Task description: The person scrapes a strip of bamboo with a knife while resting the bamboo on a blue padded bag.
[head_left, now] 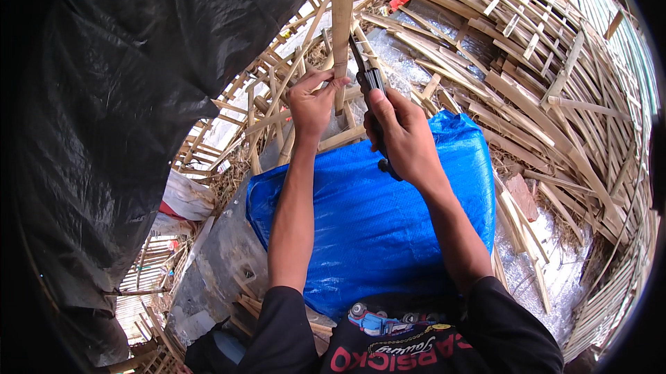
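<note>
A flat, pale bamboo strip (342,17) stands upright in front of me, running out of view at the top. My left hand (311,105) is closed on it, the fingers pinching near its lower end. In my right hand (404,133) is a black-handled knife (373,77); its fist wraps the handle, with the thumb along the upper side. The knife's dark, narrow blade points up and slightly left, close beside the strip's right edge. I cannot tell whether blade and strip touch. A blue plastic sheet (374,214) covers my lap beneath both forearms.
Many split bamboo strips (527,117) lie piled to the right. Black sheeting (132,97) hangs at the left. Behind my hands is a bamboo lattice (257,110). Shiny plastic sheeting (555,263) lies at the lower right, with a reddish brick-like block (522,196) near it.
</note>
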The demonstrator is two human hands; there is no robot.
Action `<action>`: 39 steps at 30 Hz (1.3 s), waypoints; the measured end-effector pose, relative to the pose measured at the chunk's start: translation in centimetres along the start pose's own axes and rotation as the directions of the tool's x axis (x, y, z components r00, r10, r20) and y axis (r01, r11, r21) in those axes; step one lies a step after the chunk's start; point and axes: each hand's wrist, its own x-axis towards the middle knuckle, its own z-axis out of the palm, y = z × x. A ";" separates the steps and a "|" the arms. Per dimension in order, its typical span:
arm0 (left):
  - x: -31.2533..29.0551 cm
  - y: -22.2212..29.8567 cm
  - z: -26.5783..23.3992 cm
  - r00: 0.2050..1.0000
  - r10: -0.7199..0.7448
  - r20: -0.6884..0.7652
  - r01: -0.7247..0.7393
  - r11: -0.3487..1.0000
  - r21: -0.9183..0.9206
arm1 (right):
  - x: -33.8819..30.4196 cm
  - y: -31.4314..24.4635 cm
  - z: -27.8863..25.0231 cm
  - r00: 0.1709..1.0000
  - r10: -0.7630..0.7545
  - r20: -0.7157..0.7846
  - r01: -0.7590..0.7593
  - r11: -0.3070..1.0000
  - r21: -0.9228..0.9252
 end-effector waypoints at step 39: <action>-0.3 0.4 0.3 1.000 0.004 0.004 -0.004 0.998 -0.056 | 0.5 1.5 0.8 0.990 -0.040 -0.138 0.022 0.992 -0.127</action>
